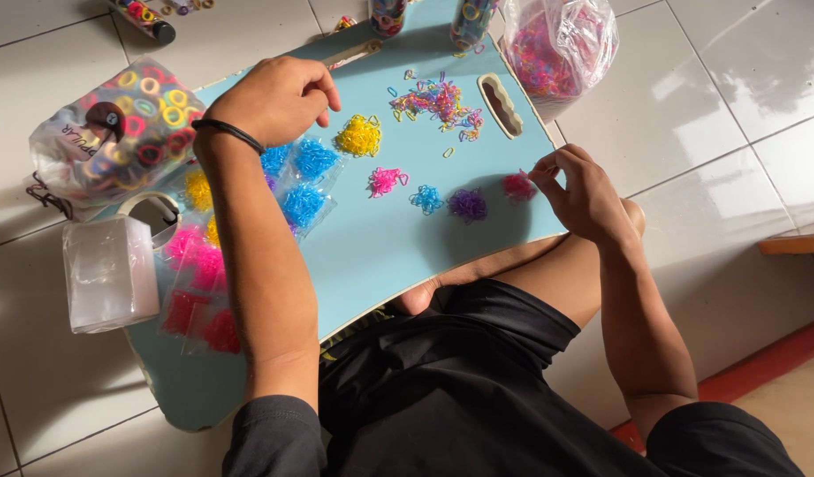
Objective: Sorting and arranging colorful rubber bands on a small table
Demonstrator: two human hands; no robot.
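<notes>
A light blue lap board [372, 256] rests over my legs. Small piles of tiny rubber bands lie on it: yellow [360, 136], pink [385, 180], blue [426, 199], purple [468, 205], magenta [517, 185], and a mixed multicolour heap [438, 100]. My left hand [279, 95], with a black band on the wrist, hovers curled near the yellow pile and above small bags of blue bands [303, 181]. My right hand [582, 190] pinches something tiny beside the magenta pile at the board's right edge.
Small bags of pink and red bands [197, 291] lie on the board's left end. A clear plastic box [109, 274], a bag of larger colourful rings [124, 132] and a bag of mixed bands [557, 44] sit around on the white tile floor. Two tubes [429, 16] stand at the far edge.
</notes>
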